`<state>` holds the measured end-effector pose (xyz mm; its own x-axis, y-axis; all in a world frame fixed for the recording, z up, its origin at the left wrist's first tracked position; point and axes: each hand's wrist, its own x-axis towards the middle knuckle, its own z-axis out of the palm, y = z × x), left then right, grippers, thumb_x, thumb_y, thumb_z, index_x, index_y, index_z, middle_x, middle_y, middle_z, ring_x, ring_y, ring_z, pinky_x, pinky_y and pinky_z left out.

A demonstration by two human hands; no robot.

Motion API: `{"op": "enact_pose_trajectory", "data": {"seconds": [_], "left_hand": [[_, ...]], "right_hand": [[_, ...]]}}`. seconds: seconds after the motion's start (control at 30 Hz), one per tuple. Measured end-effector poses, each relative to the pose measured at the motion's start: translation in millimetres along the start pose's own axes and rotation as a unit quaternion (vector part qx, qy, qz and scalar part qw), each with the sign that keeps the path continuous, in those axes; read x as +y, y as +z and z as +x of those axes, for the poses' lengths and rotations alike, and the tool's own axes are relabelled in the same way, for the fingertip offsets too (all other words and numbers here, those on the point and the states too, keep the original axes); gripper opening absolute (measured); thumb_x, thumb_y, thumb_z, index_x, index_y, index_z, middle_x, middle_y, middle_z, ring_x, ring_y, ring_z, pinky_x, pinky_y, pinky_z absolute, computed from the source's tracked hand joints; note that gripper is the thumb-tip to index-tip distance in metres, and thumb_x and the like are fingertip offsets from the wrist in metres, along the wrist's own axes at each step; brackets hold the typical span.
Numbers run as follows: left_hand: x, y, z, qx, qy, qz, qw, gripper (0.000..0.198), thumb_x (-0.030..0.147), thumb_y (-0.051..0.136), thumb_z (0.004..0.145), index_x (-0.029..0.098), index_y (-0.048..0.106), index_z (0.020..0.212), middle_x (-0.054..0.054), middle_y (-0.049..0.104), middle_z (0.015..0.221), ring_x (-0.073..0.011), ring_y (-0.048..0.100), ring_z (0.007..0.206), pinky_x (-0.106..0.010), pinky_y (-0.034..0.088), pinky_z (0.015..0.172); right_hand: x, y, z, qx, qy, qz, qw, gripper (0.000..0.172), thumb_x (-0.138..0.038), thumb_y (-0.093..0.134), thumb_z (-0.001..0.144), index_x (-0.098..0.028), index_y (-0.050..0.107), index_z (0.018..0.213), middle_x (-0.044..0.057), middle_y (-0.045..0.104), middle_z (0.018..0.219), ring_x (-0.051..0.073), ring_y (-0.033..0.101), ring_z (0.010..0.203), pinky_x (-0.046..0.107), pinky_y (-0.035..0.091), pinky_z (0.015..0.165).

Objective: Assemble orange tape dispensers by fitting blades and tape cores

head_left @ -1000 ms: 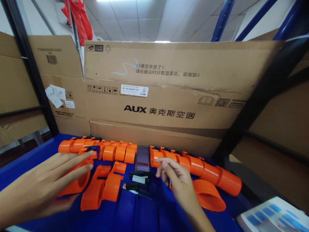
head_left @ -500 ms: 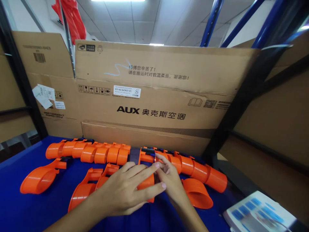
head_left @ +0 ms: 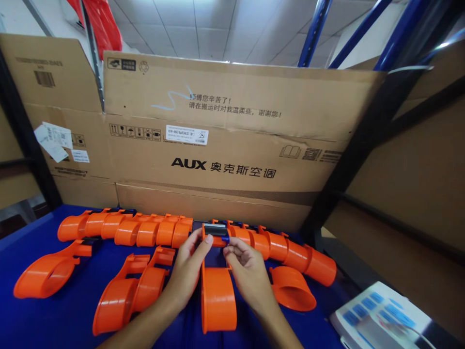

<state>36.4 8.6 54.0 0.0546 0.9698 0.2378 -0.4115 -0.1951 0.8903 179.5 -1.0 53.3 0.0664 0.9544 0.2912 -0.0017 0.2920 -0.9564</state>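
Orange tape dispenser point(head_left: 218, 301) in both hands, front center above blue table surface point(head_left: 254, 334), ring end toward wearer. Left hand point(head_left: 191, 261) pinches its upper left edge, thumb on top; right hand point(head_left: 246, 266) narrow, fingertips gripping right side at blue tab point(head_left: 225, 239). Behind: cardboard box point(head_left: 232, 194), big black "AUX 奥克斯空调"; above, "师傅您辛苦了! 请在搬运时对我温柔些,谢谢您!". White label point(head_left: 187, 135) reads "KFR-46G…", "25"; small print illegible. More orange dispensers point(head_left: 127, 232) in rows left and right.
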Motion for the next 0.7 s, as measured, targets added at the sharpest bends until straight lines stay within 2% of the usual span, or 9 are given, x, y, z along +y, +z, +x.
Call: {"op": "enact_pose_trajectory", "data": {"seconds": [0.13, 0.2, 0.33, 0.43, 0.7], "left_hand": [[-2, -10.5, 0, 0.018, 0.008, -0.005, 1.000, 0.036, 0.043, 0.076, 0.083, 0.019, 0.074, 0.110, -0.007, 0.076, 0.105, -0.0258, 0.067, 0.106, -0.036, 0.047, 0.100], [-3, -13.3, 1, 0.033, 0.002, -0.016, 0.999, 0.040, 0.042, 0.080, 0.078, 0.019, 0.075, 0.110, -0.007, 0.077, 0.104, -0.0252, 0.068, 0.103, -0.035, 0.048, 0.097], [-5, -13.9, 3, 0.039, -0.011, -0.029, 0.999, 0.043, 0.042, 0.082, 0.076, 0.018, 0.077, 0.111, -0.008, 0.077, 0.102, -0.0235, 0.068, 0.098, -0.034, 0.050, 0.094], [-6, -14.0, 4, 0.030, -0.011, -0.029, 0.999, 0.040, 0.040, 0.081, 0.078, 0.018, 0.077, 0.111, -0.006, 0.076, 0.099, -0.0212, 0.068, 0.094, -0.032, 0.051, 0.092], [-8, -16.1, 7, 0.021, -0.007, -0.033, 0.999, 0.037, 0.039, 0.082, 0.078, 0.017, 0.077, 0.108, -0.006, 0.077, 0.099, -0.0214, 0.068, 0.093, -0.031, 0.051, 0.090]], "right_hand": [[0, 5, -2, -0.049, 0.040, -0.013, 0.998, 0.022, -0.034, 0.066, 0.082, -0.017, 0.067, 0.096, -0.004, 0.058, 0.063, 0.011, 0.048, 0.050, 0.022, 0.040, 0.048], [-1, 7, -2, -0.069, 0.056, -0.018, 0.996, 0.019, -0.031, 0.063, 0.082, -0.017, 0.066, 0.094, -0.008, 0.049, 0.058, 0.008, 0.040, 0.044, 0.020, 0.033, 0.043], [2, 6, -3, -0.069, 0.021, -0.053, 0.996, 0.013, -0.028, 0.058, 0.085, -0.017, 0.062, 0.084, -0.007, 0.045, 0.060, 0.008, 0.038, 0.050, 0.020, 0.031, 0.048], [7, 6, -4, -0.060, -0.005, -0.076, 0.995, 0.016, -0.028, 0.055, 0.087, -0.016, 0.060, 0.078, -0.005, 0.045, 0.062, 0.010, 0.040, 0.057, 0.022, 0.034, 0.054], [13, 7, -3, -0.043, -0.013, -0.095, 0.994, 0.022, -0.035, 0.053, 0.089, -0.016, 0.063, 0.082, -0.003, 0.051, 0.067, 0.013, 0.042, 0.061, 0.024, 0.036, 0.057]]}}
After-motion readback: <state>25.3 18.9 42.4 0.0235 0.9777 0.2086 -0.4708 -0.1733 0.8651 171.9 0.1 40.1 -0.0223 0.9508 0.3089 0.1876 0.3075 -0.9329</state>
